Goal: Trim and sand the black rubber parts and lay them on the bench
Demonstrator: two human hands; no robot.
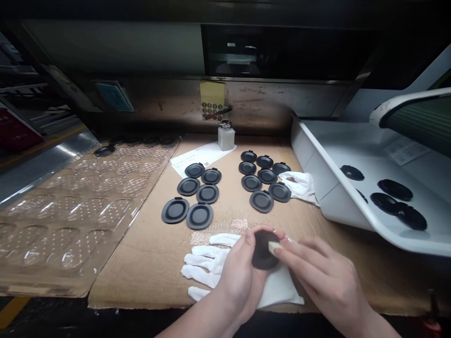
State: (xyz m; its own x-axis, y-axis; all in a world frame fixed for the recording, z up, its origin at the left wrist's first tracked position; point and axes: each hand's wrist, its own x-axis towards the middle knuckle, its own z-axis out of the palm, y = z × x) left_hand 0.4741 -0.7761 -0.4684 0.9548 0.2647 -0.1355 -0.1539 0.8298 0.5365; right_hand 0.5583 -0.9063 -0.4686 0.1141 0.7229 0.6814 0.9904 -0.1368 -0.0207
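My left hand is closed around the edge of a round black plastic cover, held tilted above the front of the bench. In my right hand a small pale pad is pinched between the fingers, its tip against the cover's face. Under both hands lies a white glove, its fingers spread to the left. Beyond them are two groups of similar black covers, one at the left and one at the right. A second white glove touches the right group.
A transparent blister tray with a few black parts at its far end covers the left side. A white bin holding several black parts stands at the right. A pump bottle and a printed sheet are at the back of the cardboard.
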